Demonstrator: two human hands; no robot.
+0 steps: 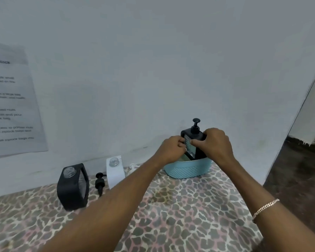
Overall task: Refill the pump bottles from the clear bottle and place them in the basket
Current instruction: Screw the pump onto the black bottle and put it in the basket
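Black plastic under both hands: the pump bottle point(193, 140), pump head screwed on and standing upright, is gripped at its upper body by the left hand point(173, 149) on its left side and the right hand point(215, 144) over its right shoulder, fingers of both closed on it. Its lower part sits down inside the pale blue basket point(186, 170), which stands near the back edge of the table, toward the right end and close to the wall. Step in hand, as I read it: seating one capped bottle in the basket. Whether its base rests on the basket floor I cannot tell; the wall hides it. Both forearms reach forward and converge from the near edge, wrists slightly raised, a chain bracelet point(265, 208) on the right wrist. Next move calls for letting go once the bottle stands steady, then turning left. Outward along the back edge: a white bottle point(115, 172) with open neck, a loose black pump point(99, 182) lying just beside it, then a second black bottle point(73, 186), also uncapped, nearer the left end. Those two look unfinished. No separate clear pouring bottle is identifiable. Leopard-print cloth point(171, 215) covers the table; a printed sheet point(9, 99) hangs on the wall at left.
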